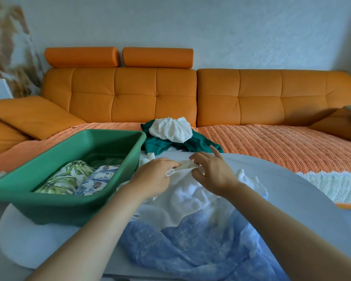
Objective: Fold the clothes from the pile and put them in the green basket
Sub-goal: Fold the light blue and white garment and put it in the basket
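pinching a cream edge strip (pixel 187 165) of the white garment (pixel 190 197) with the left hand (pixel 156 175) and the right hand (pixel 213 172), just right of the green basket (pixel 49 211). left thumb and fingers closed on one end of the strip; right thumb and curled fingers clamped on the other end, with the right index finger raised and free. strip held short between the two hands, knuckles nearly meeting. garment crumpled on the white table (pixel 292 199), right of the basket and close beside it; touching its wall or not, cannot tell, hidden by the left forearm. under the garment's near side, a pale blue cloth (pixel 190 246), spread out nearer than the basket's right corner. inside the basket, two folded rolls lying side by side: leaf-print roll (pixel 67 179) on the left, blue-flowered roll (pixel 97 179) touching it on the right. beyond the basket's far right corner, the pile (pixel 170 130): a white piece bunched on top of a dark green piece (pixel 156 145), resting on the orange quilted cover (pixel 272 147). farther behind the basket, the orange sofa back (pixel 150 94).
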